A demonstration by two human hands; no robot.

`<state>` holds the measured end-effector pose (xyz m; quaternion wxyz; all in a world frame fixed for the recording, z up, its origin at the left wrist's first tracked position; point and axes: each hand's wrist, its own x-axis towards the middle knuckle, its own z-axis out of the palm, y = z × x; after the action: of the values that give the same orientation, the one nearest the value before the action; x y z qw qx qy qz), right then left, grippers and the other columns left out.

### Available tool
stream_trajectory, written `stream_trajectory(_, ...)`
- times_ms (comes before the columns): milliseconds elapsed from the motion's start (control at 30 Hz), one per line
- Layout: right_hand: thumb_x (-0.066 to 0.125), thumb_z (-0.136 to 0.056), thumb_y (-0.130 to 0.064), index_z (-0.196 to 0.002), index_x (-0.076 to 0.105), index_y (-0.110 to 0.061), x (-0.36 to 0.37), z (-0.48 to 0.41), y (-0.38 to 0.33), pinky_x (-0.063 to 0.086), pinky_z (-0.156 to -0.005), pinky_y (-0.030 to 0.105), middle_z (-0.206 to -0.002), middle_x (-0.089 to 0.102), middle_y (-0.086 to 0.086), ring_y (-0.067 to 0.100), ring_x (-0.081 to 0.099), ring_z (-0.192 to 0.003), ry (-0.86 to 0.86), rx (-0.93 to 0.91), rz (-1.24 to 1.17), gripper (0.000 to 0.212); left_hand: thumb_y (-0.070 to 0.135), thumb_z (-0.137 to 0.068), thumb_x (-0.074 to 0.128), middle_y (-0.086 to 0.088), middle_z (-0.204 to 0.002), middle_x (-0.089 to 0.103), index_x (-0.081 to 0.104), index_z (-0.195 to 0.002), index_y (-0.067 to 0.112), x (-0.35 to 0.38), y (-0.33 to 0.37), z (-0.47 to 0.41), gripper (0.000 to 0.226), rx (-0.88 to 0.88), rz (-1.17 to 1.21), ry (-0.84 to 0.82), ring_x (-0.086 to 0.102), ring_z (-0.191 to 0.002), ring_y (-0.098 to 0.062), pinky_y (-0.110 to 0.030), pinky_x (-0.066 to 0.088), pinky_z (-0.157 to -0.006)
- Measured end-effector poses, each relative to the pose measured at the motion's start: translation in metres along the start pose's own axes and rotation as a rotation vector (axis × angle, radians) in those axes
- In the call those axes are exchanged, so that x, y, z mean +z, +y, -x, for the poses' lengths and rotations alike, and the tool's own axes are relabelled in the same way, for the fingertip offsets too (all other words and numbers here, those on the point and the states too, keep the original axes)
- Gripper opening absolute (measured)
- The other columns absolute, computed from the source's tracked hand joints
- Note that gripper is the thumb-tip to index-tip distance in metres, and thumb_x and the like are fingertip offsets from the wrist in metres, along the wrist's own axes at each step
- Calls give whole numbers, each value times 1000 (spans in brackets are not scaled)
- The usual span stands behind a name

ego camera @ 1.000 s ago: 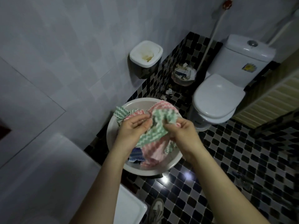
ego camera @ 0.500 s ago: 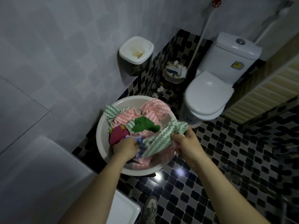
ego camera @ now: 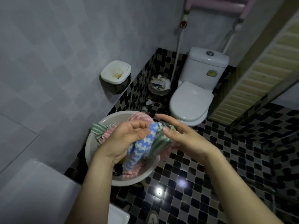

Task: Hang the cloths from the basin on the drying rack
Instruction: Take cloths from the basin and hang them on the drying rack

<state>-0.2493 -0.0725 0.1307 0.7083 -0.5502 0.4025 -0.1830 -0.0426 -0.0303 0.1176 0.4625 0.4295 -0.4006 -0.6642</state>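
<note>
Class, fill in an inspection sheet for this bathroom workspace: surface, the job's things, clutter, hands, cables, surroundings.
Surface: checkered tile floor, glossy, with light glare.
Job's things: basin on the floor holds pink cloths; a draped green cloth hangs over its left rim; drying rack not identified.
Clutter: full waste basket beside the toilet; paper scraps on the floor near it.
Hands: left hand grips a blue cloth; right hand pinches a held green cloth; both are above the basin.
Cables: nothing seen; only a white pipe down the wall.
Surroundings: toilet, lid shut; wall bin; slatted door.
</note>
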Motion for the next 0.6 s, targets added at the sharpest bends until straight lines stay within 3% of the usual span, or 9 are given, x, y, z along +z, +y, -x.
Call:
stream_trajectory(67, 69, -85, -22, -122, 62, -38, -7, 12, -15, 55, -85, 29, -121, 66, -7, 16, 65, -109, -80, -15, 52, 40, 5, -81, 70, -15, -92, 70, 68, -94, 6, 16, 8, -2, 13, -6, -7, -101, 68, -82, -22, -31, 57, -76)
stream_trajectory(133, 71, -84, -10, -111, 68, -19, -22, 36, -27, 55, -81, 28, -102, 72, -2, 12, 68, -93, -3, -55, 157, 29, 7, -83, 66, -5, -84, 68, 65, -94, 8, 48, 16, -7, 11, 12, -122, -156, 63, -76, -16, -26, 53, -69)
stream_trajectory(200, 77, -79, -18, -94, 72, -10, -34, 52, -34, 53, -81, 37, -86, 72, 3, 12, 65, -80, 119, -77, 370, 18, 5, -88, 66, 10, -73, 65, 65, -91, 12, 70, 22, -9, 8, 102, -348, -108, 58, -69, -5, -18, 46, -64)
stream_trajectory(267, 82, -72, -35, -81, 70, -17, -54, 87, -35, 52, -73, 45, -76, 68, 7, 22, 61, -68, 207, -50, 553, 24, 4, -88, 65, 13, -79, 70, 70, -93, 14, 107, 27, -13, 12, 186, -508, -82, 63, -75, -1, -14, 47, -70)
stream_trajectory(300, 82, -70, -40, -78, 68, -19, -64, 105, -34, 50, -64, 45, -71, 65, 9, 27, 57, -62, 243, -19, 619, 26, 5, -87, 67, 12, -85, 72, 72, -94, 16, 125, 27, -14, 14, 214, -554, -80, 66, -81, 0, -14, 48, -73)
stream_trajectory(367, 78, -71, -36, -70, 63, -21, -80, 137, -32, 44, -54, 37, -61, 56, 1, 19, 50, -54, 334, 24, 764, 21, 9, -85, 71, 10, -90, 74, 75, -93, 21, 158, 27, -16, 16, 264, -663, -77, 67, -87, 0, -16, 50, -77)
stream_trajectory(500, 65, -75, -36, -61, 53, -25, -109, 198, -24, 38, -52, 29, -60, 50, -6, 14, 51, -62, 628, 110, 1078, 21, 6, -79, 76, 15, -84, 73, 75, -83, 27, 223, 18, -22, 21, 396, -803, -73, 66, -81, 4, -11, 49, -73)
stream_trajectory(600, 56, -88, -41, -82, 68, -35, -142, 257, 0, 48, -64, 30, -77, 63, -8, 20, 63, -85, 839, 183, 1105, 15, -4, -80, 71, 16, -84, 73, 72, -82, 29, 280, 5, -30, 33, 442, -762, -161, 65, -81, 5, -9, 48, -75)
